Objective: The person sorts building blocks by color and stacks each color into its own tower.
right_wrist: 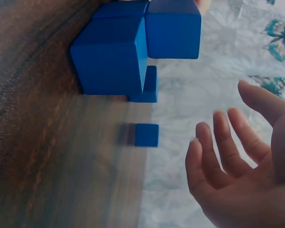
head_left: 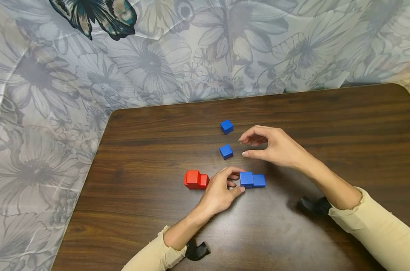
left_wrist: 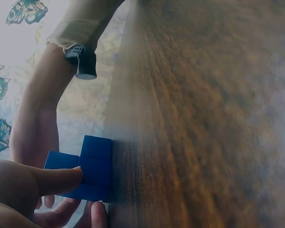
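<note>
A small stack of blue cubes stands on the table: one upper cube (head_left: 246,178) sits on another, with a lower cube (head_left: 259,180) against its right side. My left hand (head_left: 219,192) holds the stack's left end between thumb and fingers; the thumb (left_wrist: 61,180) presses near the seam of upper and lower cubes. Beyond the stack, my right hand (head_left: 276,146) hovers with fingers loosely bent and nothing between them. Its nearest thing is a loose blue cube (head_left: 226,151), just left of the thumb tip. Farther back lies a second loose blue cube (head_left: 227,127).
Left of my left hand stand red cubes (head_left: 193,179), a taller part beside a lower one. The dark wood table (head_left: 151,146) meets a flower-patterned cloth (head_left: 151,67) behind and at the left. Black wrist cameras (head_left: 197,251) hang below both forearms.
</note>
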`<state>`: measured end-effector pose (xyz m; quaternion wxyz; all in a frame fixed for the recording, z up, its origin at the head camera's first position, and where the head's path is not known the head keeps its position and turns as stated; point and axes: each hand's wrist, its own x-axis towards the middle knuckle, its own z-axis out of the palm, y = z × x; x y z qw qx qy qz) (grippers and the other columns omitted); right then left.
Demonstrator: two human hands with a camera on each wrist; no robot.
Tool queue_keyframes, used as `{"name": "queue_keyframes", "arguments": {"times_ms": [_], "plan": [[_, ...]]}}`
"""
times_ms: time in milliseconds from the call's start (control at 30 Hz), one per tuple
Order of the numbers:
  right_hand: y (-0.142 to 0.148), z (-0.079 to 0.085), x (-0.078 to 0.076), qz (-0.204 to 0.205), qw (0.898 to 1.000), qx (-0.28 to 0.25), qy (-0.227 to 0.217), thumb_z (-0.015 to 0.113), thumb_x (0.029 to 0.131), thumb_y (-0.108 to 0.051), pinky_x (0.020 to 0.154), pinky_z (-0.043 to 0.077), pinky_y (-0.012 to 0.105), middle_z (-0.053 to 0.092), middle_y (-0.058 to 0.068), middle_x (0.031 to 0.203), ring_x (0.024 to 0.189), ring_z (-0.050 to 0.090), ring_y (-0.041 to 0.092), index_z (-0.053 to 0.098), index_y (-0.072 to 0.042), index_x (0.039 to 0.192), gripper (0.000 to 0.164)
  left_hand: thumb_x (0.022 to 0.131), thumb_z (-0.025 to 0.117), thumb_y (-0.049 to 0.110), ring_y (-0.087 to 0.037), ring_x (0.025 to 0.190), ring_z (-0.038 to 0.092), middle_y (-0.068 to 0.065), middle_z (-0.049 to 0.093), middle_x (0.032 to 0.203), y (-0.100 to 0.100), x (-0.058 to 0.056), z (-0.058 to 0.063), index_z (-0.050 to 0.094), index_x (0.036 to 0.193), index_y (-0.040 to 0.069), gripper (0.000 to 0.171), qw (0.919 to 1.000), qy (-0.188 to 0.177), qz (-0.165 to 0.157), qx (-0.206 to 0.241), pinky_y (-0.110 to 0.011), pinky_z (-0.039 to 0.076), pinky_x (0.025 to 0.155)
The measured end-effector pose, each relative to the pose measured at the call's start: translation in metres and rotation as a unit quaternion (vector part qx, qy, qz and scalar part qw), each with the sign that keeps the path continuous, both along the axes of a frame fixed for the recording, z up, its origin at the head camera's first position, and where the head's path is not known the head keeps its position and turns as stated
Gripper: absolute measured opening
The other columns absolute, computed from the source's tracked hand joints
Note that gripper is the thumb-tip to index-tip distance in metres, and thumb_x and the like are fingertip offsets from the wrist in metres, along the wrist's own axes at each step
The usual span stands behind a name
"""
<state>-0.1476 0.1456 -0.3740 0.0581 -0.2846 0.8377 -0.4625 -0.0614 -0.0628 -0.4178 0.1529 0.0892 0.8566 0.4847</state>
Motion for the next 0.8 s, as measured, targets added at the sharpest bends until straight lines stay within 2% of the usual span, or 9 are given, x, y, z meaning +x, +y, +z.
{"name": "queue_keyframes", "arguments": {"times_ms": [233, 533, 800], "plan": [[-0.008, -0.004, -0.012, 0.002, 0.999, -0.022, -0.024, 0.081, 0.084, -0.013, 0.086, 0.054, 0.029, 0.071, 0.001, 0.106, 0.099, 0.066, 0.025, 0.07, -0.01, 0.107, 0.026, 0.084, 0.078, 0.006, -0.007, 0.086, 0.063, -0.001, 0.064, 0.108, -0.002, 0.001, -0.001, 0.067, 0.122, 0.016, 0.041, 1.0, 0.003, -0.001, 0.003, -0.022, 0.052, 0.08], [-0.02, -0.009, -0.026, 0.013, 0.998, -0.024, -0.048, 0.082, 0.082, -0.009, 0.085, 0.055, 0.031, 0.071, 0.006, 0.107, 0.101, 0.067, 0.024, 0.07, -0.01, 0.106, 0.027, 0.085, 0.078, 0.008, -0.008, 0.086, 0.063, -0.001, 0.065, 0.109, -0.002, 0.0, -0.001, 0.067, 0.122, 0.017, 0.04, 1.0, 0.007, 0.0, -0.002, -0.022, 0.052, 0.08], [-0.025, -0.025, -0.034, 0.035, 0.997, -0.016, -0.061, 0.08, 0.085, -0.012, 0.085, 0.055, 0.037, 0.071, 0.006, 0.107, 0.1, 0.067, 0.021, 0.069, -0.005, 0.11, 0.028, 0.085, 0.078, 0.008, -0.007, 0.086, 0.063, -0.001, 0.065, 0.109, -0.002, -0.001, -0.002, 0.067, 0.122, 0.017, 0.04, 1.0, 0.006, -0.003, -0.003, -0.021, 0.051, 0.08]]}}
